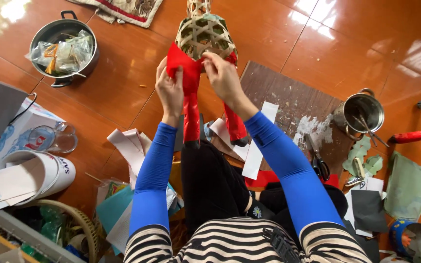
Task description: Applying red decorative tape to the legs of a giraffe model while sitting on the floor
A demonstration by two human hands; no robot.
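While the woven bamboo frame [204, 35] hangs in the middle above the floor [123, 83], the left hand [170, 90] pinches red paper [187, 78] against it with closed fingers; the right hand [224, 78] presses the same sheet just right. Only the lower part looks covered; the upper weave is bare.

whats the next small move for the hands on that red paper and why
Probably press the red paper flat against the lower rim of the woven bamboo frame. Both hands pinch its top edge right where it meets the weave: the left hand on the broad flap, the right hand at the rim. The red strips hang loose below, so the joint looks not yet fixed.
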